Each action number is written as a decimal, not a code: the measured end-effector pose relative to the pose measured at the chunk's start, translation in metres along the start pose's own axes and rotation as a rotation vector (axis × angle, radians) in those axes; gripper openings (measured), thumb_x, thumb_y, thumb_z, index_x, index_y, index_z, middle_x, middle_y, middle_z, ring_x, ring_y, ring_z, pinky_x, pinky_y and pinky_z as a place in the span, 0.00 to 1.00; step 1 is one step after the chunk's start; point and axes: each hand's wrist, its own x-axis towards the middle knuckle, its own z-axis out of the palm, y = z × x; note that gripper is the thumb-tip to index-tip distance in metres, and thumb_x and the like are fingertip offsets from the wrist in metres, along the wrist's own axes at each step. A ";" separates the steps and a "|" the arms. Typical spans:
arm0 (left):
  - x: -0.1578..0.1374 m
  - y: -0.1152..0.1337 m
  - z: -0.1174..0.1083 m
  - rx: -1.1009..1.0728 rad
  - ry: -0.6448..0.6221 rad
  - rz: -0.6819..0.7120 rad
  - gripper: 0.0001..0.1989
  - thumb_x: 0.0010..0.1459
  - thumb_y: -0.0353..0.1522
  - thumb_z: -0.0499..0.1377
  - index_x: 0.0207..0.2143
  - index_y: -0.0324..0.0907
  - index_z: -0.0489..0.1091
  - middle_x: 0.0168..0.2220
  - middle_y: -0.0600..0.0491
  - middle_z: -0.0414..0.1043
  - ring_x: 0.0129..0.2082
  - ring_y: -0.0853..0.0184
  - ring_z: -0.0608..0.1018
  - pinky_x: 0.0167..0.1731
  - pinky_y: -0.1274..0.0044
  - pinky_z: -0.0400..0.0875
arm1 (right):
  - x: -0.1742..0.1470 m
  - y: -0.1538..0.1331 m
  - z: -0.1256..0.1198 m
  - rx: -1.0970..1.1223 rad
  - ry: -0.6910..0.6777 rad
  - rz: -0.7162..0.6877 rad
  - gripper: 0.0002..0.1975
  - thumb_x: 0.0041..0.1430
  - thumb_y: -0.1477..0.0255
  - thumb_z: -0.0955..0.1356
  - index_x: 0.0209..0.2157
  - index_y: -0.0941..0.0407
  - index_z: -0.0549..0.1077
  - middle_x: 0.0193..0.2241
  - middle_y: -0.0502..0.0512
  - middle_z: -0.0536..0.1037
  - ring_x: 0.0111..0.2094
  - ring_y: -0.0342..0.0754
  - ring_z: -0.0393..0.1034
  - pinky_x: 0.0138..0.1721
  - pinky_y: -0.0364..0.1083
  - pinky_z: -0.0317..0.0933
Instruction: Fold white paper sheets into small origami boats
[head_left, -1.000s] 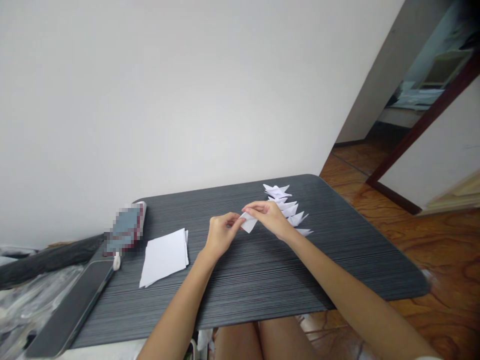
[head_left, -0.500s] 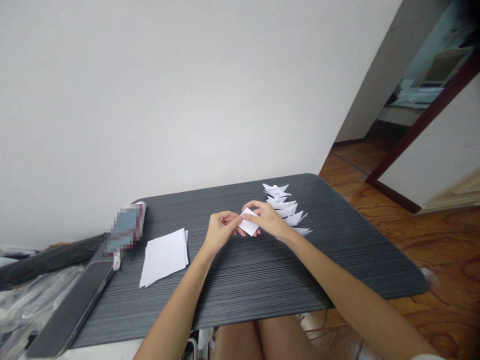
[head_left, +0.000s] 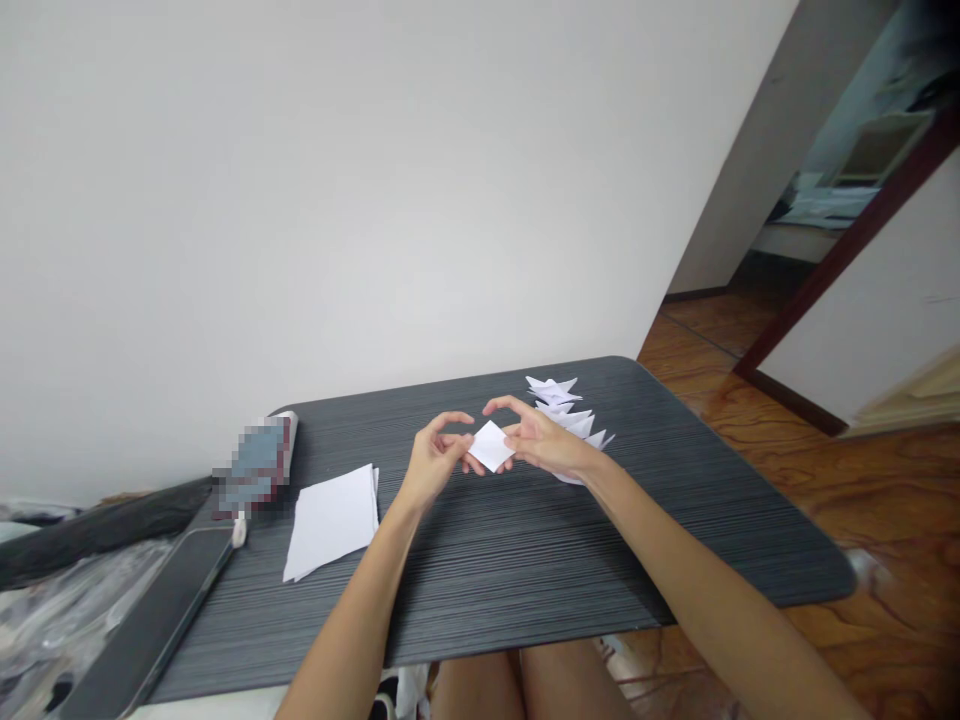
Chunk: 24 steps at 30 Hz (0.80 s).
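Observation:
A small white folded paper [head_left: 492,447], diamond-shaped from my viewpoint, is held up above the dark table. My left hand [head_left: 439,455] pinches its left corner between thumb and fingers, with the index finger raised off it. At the opposite corner my right hand [head_left: 536,437] grips the paper in the same way, its index finger arched above. Just beyond my right hand stands a row of several folded paper boats [head_left: 553,390], partly hidden by that hand and wrist.
On the left of the dark wood-grain table [head_left: 465,600] lies a stack of white paper sheets [head_left: 332,525]. Farther left are a pixelated item [head_left: 259,465] and a long dark flat object [head_left: 161,610]. A white wall [head_left: 420,200] rises behind the table.
My right index finger and my left fingers have lifted off the paper, so more of its face shows. The right hand has shifted slightly right, and the view has tilted a little.

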 end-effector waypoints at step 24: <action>-0.004 0.012 0.003 0.050 -0.138 -0.031 0.16 0.51 0.37 0.55 0.30 0.32 0.73 0.24 0.45 0.75 0.23 0.66 0.75 0.25 0.77 0.68 | 0.000 -0.002 0.003 -0.414 0.155 -0.106 0.17 0.48 0.67 0.66 0.39 0.62 0.70 0.25 0.53 0.73 0.22 0.40 0.66 0.20 0.39 0.57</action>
